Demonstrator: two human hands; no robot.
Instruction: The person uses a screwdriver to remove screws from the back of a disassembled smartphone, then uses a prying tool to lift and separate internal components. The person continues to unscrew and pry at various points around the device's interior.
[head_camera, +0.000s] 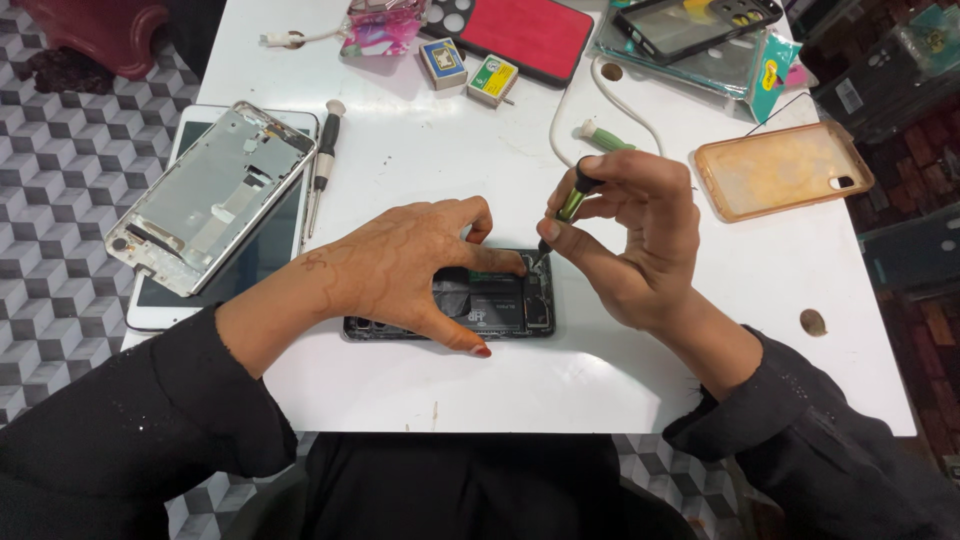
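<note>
While the left hand (405, 265) lies flat and spread over the opened phone (490, 300), pinning it to the white table (450, 170) with fingers pointing toward 3 o'clock, the right hand (630, 235) is curled up tight, wrist bent, pinching a small green screwdriver (572, 200) between thumb and fingertips. Its tip angles down toward 7 o'clock onto the phone's top corner. Phone sits dead center near the table's front edge. Up at 10 o'clock there's a bare metal phone frame (205, 195), and an orange case (782, 170) at 2 o'clock.
</note>
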